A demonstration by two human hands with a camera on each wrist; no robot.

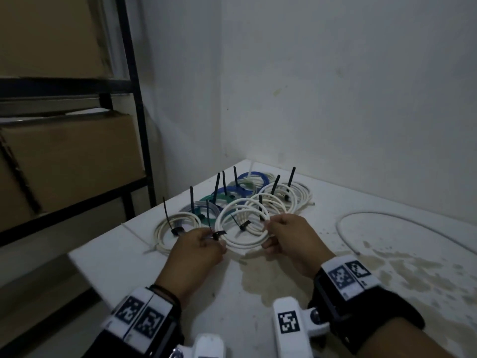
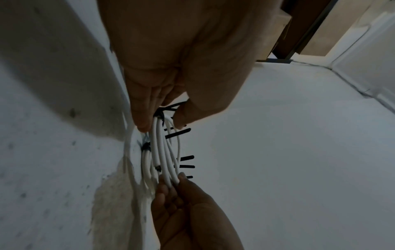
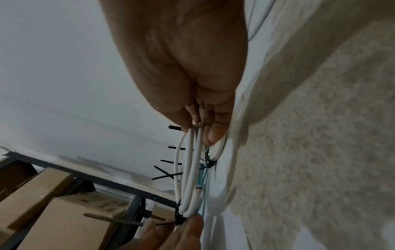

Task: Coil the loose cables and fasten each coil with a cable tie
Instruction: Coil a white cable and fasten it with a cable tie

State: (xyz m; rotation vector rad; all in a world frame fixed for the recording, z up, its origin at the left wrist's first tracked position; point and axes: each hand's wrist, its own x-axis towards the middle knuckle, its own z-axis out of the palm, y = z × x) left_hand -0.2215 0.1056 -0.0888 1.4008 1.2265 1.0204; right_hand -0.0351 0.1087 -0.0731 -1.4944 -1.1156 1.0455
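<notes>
A white cable coil [image 1: 245, 242] [image 2: 163, 152] [image 3: 190, 169] hangs just above the white table [image 1: 387, 267], stretched between both hands. My left hand [image 1: 204, 241] [image 2: 160, 121] pinches its left side, where a black cable tie [image 1: 218, 235] [image 3: 179, 219] wraps the strands. My right hand [image 1: 281, 233] [image 3: 198, 128] pinches the coil's right side. Behind it lie several tied coils [image 1: 232, 200], white, green and blue, with black tie tails pointing up. One loose white cable [image 1: 402, 218] curves over the table at the right.
The table sits in a corner of white walls [image 1: 335, 86]. A black metal rack [image 1: 139, 120] with cardboard boxes [image 1: 72, 161] stands to the left. Brownish stains [image 1: 413, 270] mark the near right of the table. The table's left edge [image 1: 108, 236] falls away beside my left hand.
</notes>
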